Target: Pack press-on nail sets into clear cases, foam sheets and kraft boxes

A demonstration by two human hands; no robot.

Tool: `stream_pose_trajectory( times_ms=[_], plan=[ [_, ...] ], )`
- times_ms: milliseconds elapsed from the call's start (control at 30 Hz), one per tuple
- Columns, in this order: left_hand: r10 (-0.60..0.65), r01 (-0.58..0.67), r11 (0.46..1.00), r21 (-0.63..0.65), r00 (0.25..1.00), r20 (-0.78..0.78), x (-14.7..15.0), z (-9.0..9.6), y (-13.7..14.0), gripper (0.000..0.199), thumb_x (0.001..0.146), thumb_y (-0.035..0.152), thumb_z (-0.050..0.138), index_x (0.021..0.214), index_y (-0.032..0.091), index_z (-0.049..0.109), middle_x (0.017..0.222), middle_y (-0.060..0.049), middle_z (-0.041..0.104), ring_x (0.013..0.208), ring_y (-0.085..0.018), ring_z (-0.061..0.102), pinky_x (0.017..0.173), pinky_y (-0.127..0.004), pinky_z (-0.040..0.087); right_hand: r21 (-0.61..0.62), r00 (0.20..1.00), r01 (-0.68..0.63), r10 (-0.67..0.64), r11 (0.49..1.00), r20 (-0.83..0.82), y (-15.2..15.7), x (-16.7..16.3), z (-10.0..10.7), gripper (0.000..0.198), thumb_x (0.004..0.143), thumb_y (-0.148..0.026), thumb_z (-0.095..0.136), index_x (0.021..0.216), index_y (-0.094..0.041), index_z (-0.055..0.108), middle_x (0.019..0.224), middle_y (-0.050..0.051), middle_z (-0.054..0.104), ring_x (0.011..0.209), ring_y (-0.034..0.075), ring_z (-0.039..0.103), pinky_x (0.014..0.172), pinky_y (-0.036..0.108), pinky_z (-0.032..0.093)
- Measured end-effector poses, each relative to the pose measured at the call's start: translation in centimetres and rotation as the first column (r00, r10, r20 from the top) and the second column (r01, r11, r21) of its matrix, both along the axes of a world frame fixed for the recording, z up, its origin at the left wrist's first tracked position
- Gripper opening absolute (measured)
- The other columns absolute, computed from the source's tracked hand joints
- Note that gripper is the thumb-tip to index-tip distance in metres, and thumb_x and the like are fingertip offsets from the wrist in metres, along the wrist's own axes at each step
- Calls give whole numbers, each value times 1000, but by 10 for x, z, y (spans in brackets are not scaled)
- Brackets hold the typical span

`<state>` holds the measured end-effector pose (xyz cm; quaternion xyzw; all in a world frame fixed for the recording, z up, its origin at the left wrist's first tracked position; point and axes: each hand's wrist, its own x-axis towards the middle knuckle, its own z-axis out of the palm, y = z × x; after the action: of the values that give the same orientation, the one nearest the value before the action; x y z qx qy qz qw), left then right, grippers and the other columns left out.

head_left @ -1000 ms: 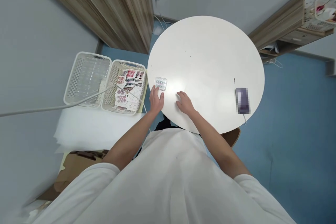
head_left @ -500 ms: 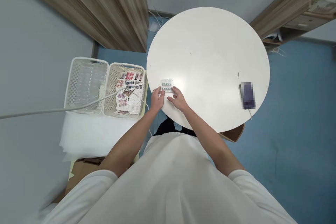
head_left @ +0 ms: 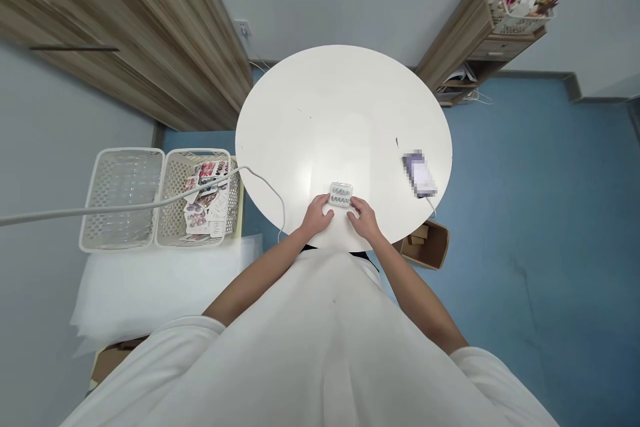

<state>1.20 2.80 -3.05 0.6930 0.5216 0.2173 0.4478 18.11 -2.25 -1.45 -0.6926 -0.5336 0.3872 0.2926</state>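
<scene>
A small clear plastic case (head_left: 341, 194) lies on the white round table (head_left: 345, 93) near its front edge. Two rows of small, shiny nail-like pieces show inside, pale and greenish. At the case's left side is my left hand (head_left: 317, 215), fingers stretched forward and thumb apart, fingertips at the case's edge. My right hand (head_left: 365, 219) mirrors it on the right, its fingertips against the corner and its thumb spread. Neither hand wraps round the case, and whether its lid is fastened is too small to tell.
On the left, a white basket (head_left: 167, 197) holds printed cards of press-on nails; another basket (head_left: 90, 203) holds clear plastic cases. A white cable (head_left: 195, 190) hangs across them to the table. A blurred purplish device (head_left: 419, 174) lies at right. Below stands a cardboard box (head_left: 430, 247).
The case has moved rightward over the table, from near its left edge towards the middle front. Both hands went along, now spaced wider at its sides. My view has also shifted.
</scene>
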Motion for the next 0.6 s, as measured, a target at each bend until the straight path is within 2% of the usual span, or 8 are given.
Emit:
stream_pose_trajectory(
  times_ms=[200,400,500,600],
  plan=[
    [64,-60,997,37,994,-89,19,1,-2,51,72,16,49,124,15,46,117,-11,52,105,-22,54,91,-38,46,-6,999,-48,48,999,-17,12,16,-11,42,78,-25,48,120,-21,51,126,9,50,115,22,49,99,41,40],
    [110,-93,992,88,971,-211,29,-2,-8,50,75,17,47,125,16,43,118,-11,52,110,-23,51,91,-39,46,10,983,-184,184,983,10,17,29,-19,44,79,-23,47,123,-19,47,126,10,49,114,21,48,97,39,41],
    [144,-107,984,143,947,-287,26,-2,-13,51,76,21,49,126,17,42,122,-12,50,112,-25,49,92,-41,44,45,971,-226,221,973,88,8,33,-16,46,82,-22,45,128,-18,42,127,10,47,115,20,47,96,38,42],
    [186,-111,973,204,899,-397,16,-1,-20,43,76,22,49,119,18,49,120,-11,53,113,-26,48,95,-43,41,21,901,-385,371,923,223,-6,30,-12,40,83,-26,47,123,-19,47,123,10,51,111,22,48,93,39,41]
  ],
)
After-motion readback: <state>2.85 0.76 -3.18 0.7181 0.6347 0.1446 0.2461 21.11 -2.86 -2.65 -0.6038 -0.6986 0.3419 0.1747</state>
